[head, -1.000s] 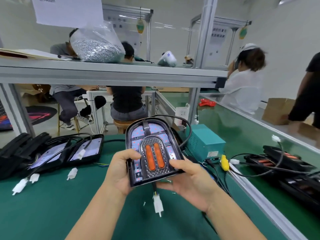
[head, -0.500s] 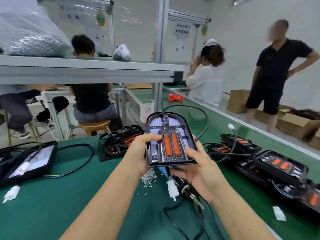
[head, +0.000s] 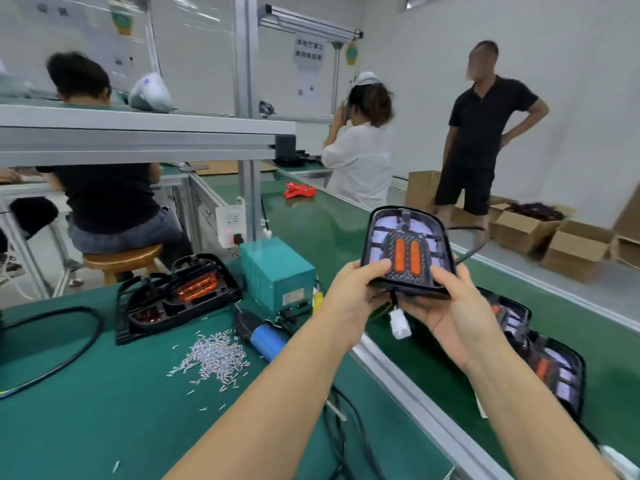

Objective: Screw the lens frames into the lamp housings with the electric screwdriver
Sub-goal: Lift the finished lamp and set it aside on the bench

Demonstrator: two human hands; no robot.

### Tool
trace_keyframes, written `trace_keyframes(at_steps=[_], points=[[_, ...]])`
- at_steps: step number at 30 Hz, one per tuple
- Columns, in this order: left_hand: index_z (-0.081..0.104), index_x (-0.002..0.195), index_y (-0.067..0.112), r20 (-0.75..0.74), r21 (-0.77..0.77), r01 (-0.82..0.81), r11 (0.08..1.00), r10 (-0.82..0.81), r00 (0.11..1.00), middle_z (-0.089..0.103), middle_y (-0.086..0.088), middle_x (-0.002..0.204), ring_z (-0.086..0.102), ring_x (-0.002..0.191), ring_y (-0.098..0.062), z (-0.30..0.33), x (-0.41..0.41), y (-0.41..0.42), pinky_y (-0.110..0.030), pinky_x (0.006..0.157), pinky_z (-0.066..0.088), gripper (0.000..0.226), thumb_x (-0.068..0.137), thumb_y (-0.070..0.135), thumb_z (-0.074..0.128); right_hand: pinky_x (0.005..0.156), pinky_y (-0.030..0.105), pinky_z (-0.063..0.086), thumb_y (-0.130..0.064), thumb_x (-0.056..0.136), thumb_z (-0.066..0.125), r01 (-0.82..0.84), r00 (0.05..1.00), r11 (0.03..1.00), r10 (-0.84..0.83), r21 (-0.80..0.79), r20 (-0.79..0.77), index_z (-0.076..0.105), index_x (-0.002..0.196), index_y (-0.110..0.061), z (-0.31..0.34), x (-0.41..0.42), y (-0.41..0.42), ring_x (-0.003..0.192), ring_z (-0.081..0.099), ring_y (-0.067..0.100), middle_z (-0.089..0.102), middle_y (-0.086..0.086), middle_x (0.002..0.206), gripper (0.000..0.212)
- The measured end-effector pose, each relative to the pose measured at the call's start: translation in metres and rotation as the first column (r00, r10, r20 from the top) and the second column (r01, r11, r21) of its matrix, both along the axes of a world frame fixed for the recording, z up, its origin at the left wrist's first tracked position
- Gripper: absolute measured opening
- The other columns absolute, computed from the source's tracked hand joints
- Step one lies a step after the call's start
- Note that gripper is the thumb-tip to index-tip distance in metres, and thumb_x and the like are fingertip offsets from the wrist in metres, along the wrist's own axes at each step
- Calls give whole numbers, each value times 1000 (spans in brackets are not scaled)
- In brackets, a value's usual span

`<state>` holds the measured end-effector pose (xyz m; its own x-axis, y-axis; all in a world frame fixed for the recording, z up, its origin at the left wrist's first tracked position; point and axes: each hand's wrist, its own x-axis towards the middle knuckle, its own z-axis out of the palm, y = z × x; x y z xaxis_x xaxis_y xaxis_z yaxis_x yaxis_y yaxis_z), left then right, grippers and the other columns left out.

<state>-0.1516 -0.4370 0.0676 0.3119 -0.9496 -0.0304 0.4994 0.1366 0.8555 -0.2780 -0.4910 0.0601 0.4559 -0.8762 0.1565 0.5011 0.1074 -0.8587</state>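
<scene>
hands, left hand (head: 349, 296) and right hand (head: 453, 317), both curled round the lamp housing (head: 407, 252), have swung it rightward past the screw pile (head: 214, 358) toward the conveyor, likely finished; screwdriver (head: 263, 336) lies idle beside the screws.

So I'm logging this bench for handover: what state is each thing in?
Lamp: held up in both hands, over the belt.
Left hand: gripping the lamp.
Right hand: gripping the lamp.
Screwdriver: lying on the bench, unused.
Screws: loose pile.
Cardboard boxes: open.
</scene>
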Motion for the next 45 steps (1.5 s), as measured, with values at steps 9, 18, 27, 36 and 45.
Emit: trace_keyframes(at_steps=[9,18,27,36,45], points=[[42,140,19,307,84,34,996,-58,950,60,-8,119,59,93,-16,-9,-45,-67,-22,80,52,49,94,2,46,66,39,57,-11,102,44,357,930,924,-339,136,-140,33,129,-13,7,-36,-53,81,69,21,58,16,121,30],[24,150,24,555,226,-7,974,-123,822,39,-4,147,49,103,-18,-22,-51,-78,-27,83,41,61,96,7,46,60,34,35,-46,101,35,145,108,852,-519,-503,-848,47,67,-5,9,-72,-89,69,50,28,55,16,74,55],[-2,153,23,795,216,16,976,-186,577,2,6,161,14,145,-16,-31,-47,-77,-28,114,15,71,98,9,40,92,40,42,-56,98,36,-305,-149,558,-829,-772,-540,56,132,-21,10,-55,-76,120,51,29,58,6,131,52],[19,147,11,917,163,-45,986,-134,376,26,-6,153,33,136,-27,-39,-33,-56,-36,108,28,59,93,2,40,108,47,25,-28,106,25,-397,-219,665,-738,-632,-638,40,142,-21,-4,-31,-74,130,45,26,44,2,147,40],[18,148,8,957,146,-200,969,-87,275,29,-12,151,29,137,-30,-48,1,-20,-40,113,25,60,93,2,42,115,58,6,-39,105,20,-408,-83,582,-791,-704,-606,28,149,-22,-8,26,-34,145,20,19,28,-2,156,48]])
